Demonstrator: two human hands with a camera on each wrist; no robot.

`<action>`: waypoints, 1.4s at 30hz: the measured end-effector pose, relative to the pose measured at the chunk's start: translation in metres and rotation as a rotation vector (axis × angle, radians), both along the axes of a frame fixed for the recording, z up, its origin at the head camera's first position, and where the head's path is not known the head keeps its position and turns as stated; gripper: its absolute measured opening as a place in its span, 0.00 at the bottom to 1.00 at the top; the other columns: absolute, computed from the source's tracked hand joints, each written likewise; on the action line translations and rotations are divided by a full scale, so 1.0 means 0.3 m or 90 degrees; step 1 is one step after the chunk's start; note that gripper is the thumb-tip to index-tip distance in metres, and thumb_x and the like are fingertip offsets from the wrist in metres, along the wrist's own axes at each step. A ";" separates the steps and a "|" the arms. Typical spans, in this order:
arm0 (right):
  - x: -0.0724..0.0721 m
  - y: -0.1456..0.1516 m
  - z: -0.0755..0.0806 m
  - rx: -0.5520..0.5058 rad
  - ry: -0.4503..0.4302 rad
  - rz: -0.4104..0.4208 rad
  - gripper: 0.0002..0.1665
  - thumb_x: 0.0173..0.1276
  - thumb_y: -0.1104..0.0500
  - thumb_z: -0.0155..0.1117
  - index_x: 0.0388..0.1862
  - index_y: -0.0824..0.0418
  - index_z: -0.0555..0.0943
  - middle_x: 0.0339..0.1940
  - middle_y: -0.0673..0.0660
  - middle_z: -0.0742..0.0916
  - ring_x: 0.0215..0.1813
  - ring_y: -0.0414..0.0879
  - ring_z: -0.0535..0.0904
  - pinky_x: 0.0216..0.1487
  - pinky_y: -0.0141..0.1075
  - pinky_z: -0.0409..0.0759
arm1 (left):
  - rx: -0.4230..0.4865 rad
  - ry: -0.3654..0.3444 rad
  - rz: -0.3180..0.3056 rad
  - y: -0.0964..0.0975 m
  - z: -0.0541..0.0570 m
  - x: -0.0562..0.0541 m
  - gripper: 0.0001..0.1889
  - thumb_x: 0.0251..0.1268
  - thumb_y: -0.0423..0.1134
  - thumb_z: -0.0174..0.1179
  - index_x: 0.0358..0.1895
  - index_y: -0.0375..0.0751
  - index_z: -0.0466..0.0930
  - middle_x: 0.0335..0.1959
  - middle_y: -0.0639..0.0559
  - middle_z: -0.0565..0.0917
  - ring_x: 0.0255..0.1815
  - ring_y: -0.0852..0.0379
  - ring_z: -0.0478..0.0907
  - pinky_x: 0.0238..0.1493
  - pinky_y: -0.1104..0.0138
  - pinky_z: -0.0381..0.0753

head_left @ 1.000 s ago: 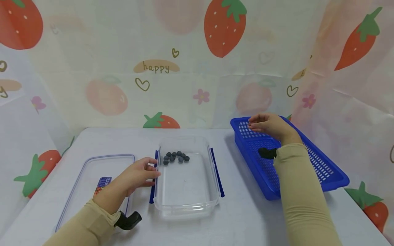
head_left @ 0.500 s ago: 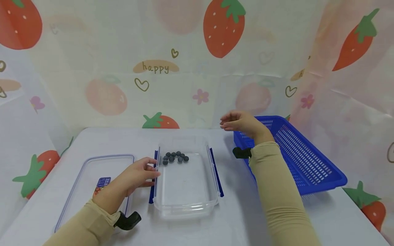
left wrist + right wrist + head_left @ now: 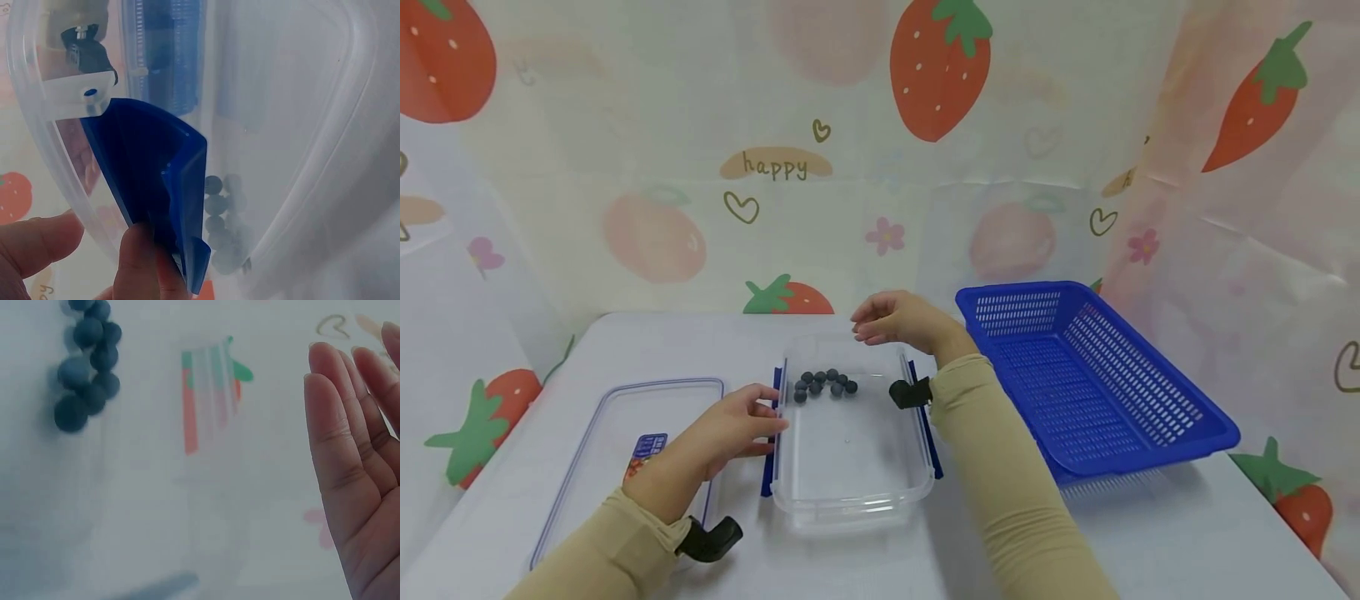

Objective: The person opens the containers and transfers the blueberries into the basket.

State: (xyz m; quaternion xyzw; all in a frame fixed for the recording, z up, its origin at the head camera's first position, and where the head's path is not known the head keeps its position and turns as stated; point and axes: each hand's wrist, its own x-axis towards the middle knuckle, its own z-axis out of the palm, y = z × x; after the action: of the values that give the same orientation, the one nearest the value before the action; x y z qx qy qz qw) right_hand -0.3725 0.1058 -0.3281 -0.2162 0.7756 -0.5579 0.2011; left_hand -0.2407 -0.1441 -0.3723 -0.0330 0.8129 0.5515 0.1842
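Note:
My left hand [image 3: 730, 425] holds the left side of the clear plastic container [image 3: 850, 458]. In the left wrist view its fingers lie against the blue latch [image 3: 150, 156], with the thumb by the container's wall. Several dark blue berries [image 3: 820, 388], which look like blueberries, are clustered at the container's far left. My right hand [image 3: 906, 321] hovers over the container's far right corner. Its fingers [image 3: 331, 431] look fairly straight in the right wrist view, and I see nothing between them. Those berries [image 3: 87, 331] lie to the left in that view.
A blue perforated basket [image 3: 1172, 367] stands on the right, with no berries visible inside. The clear lid with a blue rim [image 3: 617, 385] lies on the white table at left, partly under my left arm. A strawberry-print cloth [image 3: 940, 75] hangs behind.
My right hand has moved left from over the blue basket to above the container's far right corner. My left hand stays at the container's side. The berries keep their places.

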 end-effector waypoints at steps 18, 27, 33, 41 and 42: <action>0.003 -0.134 -0.098 0.048 -0.100 -0.015 0.12 0.59 0.67 0.62 0.43 0.65 0.78 0.47 0.64 0.81 0.50 0.57 0.78 0.49 0.38 0.79 | 0.006 -0.009 -0.002 -0.002 -0.005 -0.011 0.29 0.60 0.38 0.60 0.63 0.39 0.60 0.51 0.39 0.71 0.48 0.49 0.75 0.46 0.57 0.80; -0.006 -0.164 -0.111 0.106 -0.101 -0.013 0.18 0.60 0.69 0.60 0.50 0.72 0.75 0.43 0.62 0.82 0.51 0.58 0.77 0.50 0.40 0.78 | 0.010 -0.016 0.001 -0.005 -0.007 -0.013 0.28 0.61 0.38 0.59 0.63 0.39 0.60 0.51 0.39 0.71 0.48 0.49 0.74 0.47 0.57 0.80; -0.003 -0.194 -0.115 0.156 -0.093 -0.009 0.15 0.59 0.66 0.63 0.46 0.67 0.78 0.40 0.57 0.83 0.45 0.51 0.79 0.47 0.37 0.80 | 0.014 -0.014 -0.001 -0.005 -0.011 -0.011 0.28 0.61 0.38 0.59 0.63 0.40 0.61 0.51 0.39 0.72 0.48 0.49 0.75 0.46 0.57 0.80; 0.006 -0.238 -0.168 0.190 -0.082 0.003 0.13 0.57 0.65 0.65 0.43 0.64 0.81 0.37 0.54 0.84 0.42 0.49 0.80 0.46 0.37 0.80 | 0.015 -0.005 -0.002 -0.008 -0.014 -0.010 0.27 0.60 0.38 0.60 0.62 0.40 0.61 0.49 0.39 0.72 0.47 0.49 0.75 0.46 0.57 0.80; 0.008 -0.243 -0.176 0.198 -0.076 0.006 0.12 0.57 0.65 0.65 0.42 0.63 0.81 0.36 0.54 0.84 0.41 0.48 0.80 0.45 0.36 0.80 | 0.015 -0.004 -0.002 -0.009 -0.014 -0.009 0.27 0.60 0.38 0.60 0.62 0.40 0.62 0.49 0.39 0.72 0.47 0.49 0.75 0.46 0.57 0.80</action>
State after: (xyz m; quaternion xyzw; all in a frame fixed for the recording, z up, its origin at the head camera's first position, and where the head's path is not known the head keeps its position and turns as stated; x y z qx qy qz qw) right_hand -0.3701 0.0329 -0.3810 -0.1528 0.8382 -0.4420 0.2806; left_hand -0.2434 -0.1469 -0.3765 -0.0311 0.8058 0.5607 0.1877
